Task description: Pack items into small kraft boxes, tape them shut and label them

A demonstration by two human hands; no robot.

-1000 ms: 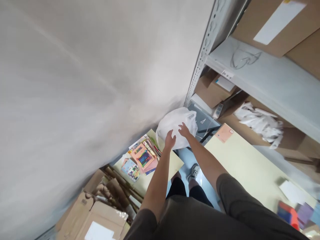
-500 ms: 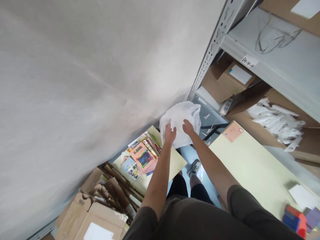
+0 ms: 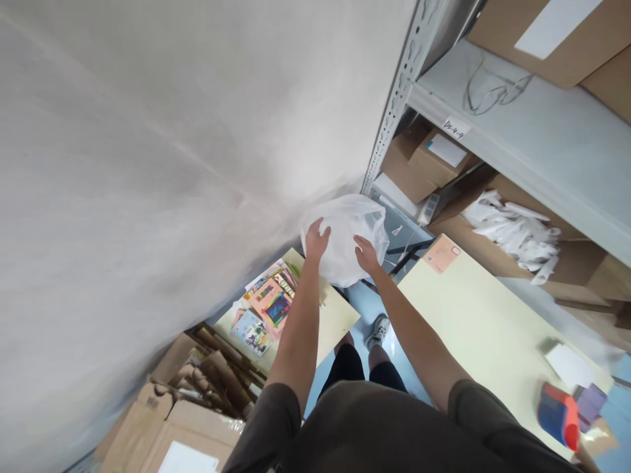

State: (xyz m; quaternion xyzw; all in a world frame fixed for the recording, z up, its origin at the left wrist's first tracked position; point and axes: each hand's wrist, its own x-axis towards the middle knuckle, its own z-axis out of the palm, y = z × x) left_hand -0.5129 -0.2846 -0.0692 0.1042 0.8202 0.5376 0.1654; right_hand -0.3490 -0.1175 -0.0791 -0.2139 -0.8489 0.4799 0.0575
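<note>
**A:** Start at the left. What's there?

**B:** A pale wall (image 3: 123, 197) fills that side, blurred. Low down is a cardboard box (image 3: 192, 427), then a pile of colourful booklets (image 3: 269, 305) on a pale board (image 3: 340, 322).

**A:** And the hands?

**B:** The left hand (image 3: 316, 240) is spread, its fingers splayed against the left side of a white plastic bag (image 3: 345, 246). The right hand (image 3: 367, 255) lies on the bag's lower right, fingers close together. I can't tell whether it's pinching a fold. The left hand shows no pinch.

**A:** Where's the bag?

**B:** Between the hands, just beside a steel shelf upright (image 3: 407, 85). I can't tell whether anything under it bears its weight.

**A:** What step is this, and what does the next move call for?

**B:** I'd judge it's the handling of the bag from both sides, with no firm grip showing. Lifting it would call for fingers closing on the film.

**A:** Count them up, carrying on rightward.

**B:** Two hands, one bag, two pale boards, counting the second board (image 3: 473, 315) at right. At least three cardboard boxes, with a carton (image 3: 424, 161) under the shelf (image 3: 542, 131) and another (image 3: 547, 39) on it. One pink card (image 3: 441, 254), and one red-and-blue object (image 3: 557, 414) at far right.
</note>
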